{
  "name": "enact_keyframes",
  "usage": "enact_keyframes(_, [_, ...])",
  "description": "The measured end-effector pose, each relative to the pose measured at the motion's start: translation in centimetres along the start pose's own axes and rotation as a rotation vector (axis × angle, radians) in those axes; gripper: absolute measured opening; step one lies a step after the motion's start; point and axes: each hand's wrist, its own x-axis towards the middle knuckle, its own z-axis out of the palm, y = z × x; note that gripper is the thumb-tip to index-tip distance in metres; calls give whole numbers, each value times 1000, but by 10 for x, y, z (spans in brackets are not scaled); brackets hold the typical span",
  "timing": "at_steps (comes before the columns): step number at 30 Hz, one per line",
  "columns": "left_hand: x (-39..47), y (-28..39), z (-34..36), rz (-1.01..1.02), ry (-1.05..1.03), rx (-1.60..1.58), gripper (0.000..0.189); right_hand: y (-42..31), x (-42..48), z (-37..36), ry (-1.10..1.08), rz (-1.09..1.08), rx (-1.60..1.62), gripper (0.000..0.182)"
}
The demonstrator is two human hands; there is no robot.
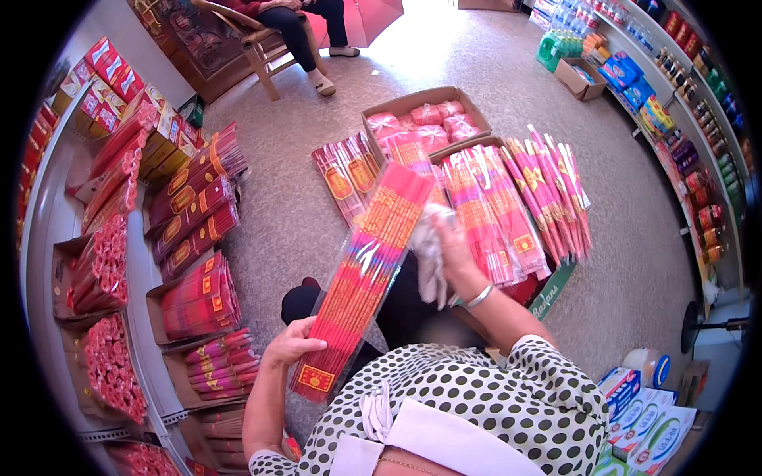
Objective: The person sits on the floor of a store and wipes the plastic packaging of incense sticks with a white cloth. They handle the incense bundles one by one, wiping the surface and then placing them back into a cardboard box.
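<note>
My left hand [293, 343] grips the lower end of a long clear-wrapped pack of pink incense sticks [372, 262], its thumb across the front. The pack is tilted up and away from me, with gold and blue printing and a small orange label near the bottom. My right hand [452, 247], slightly blurred, holds a crumpled white cloth [430, 253] against or very near the pack's right edge; actual contact is hard to tell. Beyond it lie more wrapped incense packs [488, 208] on a carton, and gold-and-pink wrapped bundles [547, 184] beside them.
A cardboard box [411, 107] of pink wrapped parcels stands ahead. Shelves [134, 279] of incense and red bundles line the left. Drinks and goods fill the right-hand shelving [673, 107]. A person [292, 35] sits on a wooden chair [262, 56] near a pink umbrella [372, 21].
</note>
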Motion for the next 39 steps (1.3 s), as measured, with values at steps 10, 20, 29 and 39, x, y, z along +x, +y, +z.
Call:
enact_keyframes(10, [-7,-25,-21,-299,-28,-80,58,-120,30,8,6,-732,-508,34])
enact_keyframes(20, [0,-25,-25,-314,-13,-102,54,-11,-45,78,-788,-994,-1051,40])
enact_keyframes(29, [-9,-38,-31,-316,-10,-26,45,83,-90,51,-1121,-1071,-1463,53])
enact_keyframes(39, [-8,-34,-28,-286,-6,-17,42,26,18,-18,-548,-907,-1654,48])
